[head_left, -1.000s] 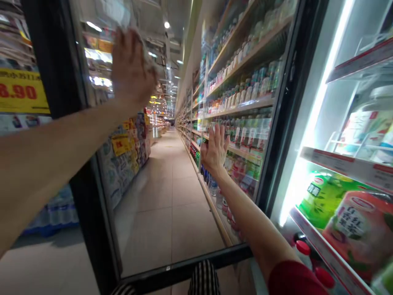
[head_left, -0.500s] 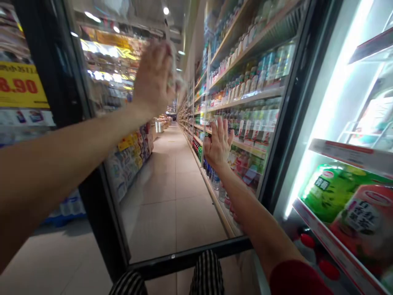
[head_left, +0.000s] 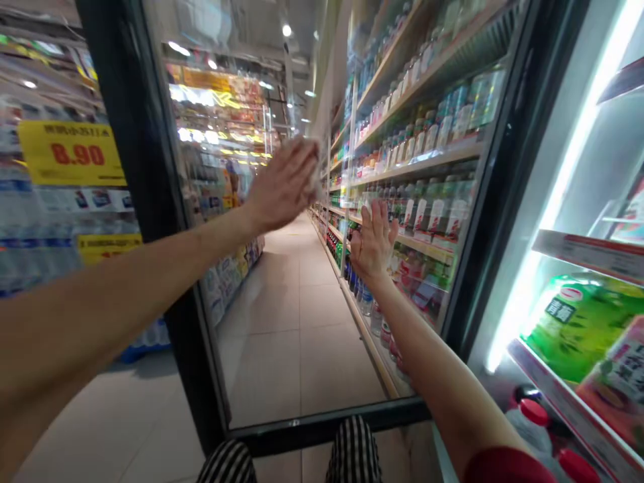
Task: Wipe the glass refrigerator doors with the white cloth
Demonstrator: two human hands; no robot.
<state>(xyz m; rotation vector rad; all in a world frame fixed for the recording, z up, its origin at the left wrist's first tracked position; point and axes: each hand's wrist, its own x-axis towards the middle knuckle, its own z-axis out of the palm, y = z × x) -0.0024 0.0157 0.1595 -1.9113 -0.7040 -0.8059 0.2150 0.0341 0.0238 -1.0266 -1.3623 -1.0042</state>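
1. Step in hand: judging by the pose, this looks like a wipe across the glass pane [head_left: 266, 365], which fills the middle of the frame inside its black door frame [head_left: 282, 436].
2. Left hand [head_left: 284, 184]: just above the centre of the frame, its arm reaching in from the left edge. The fingers lie close together, nearly straight, flattened over a pale wad [head_left: 316, 180], cloth or tissue; I cannot tell which.
3. The wad: just right of upper centre, showing past the left fingertips, apparently pressed between hand and glass.
4. Right hand [head_left: 375, 245]: right of centre, lower than the left, fingers somewhat spread and palm turned to the pane. Nothing shows in its grasp, though the palm side is hidden. It seems to brace the door.
5. Surroundings: a lit cooler [head_left: 563, 201] runs down the right edge, with a green pack [head_left: 583, 322] at lower right; a yellow price sign [head_left: 73, 154] is at upper left.
6. Next move, as I judge it: it calls for even pressure through the left palm, the wad kept flat, a path clear of the nearby right hand, and steady bracing against any swing.
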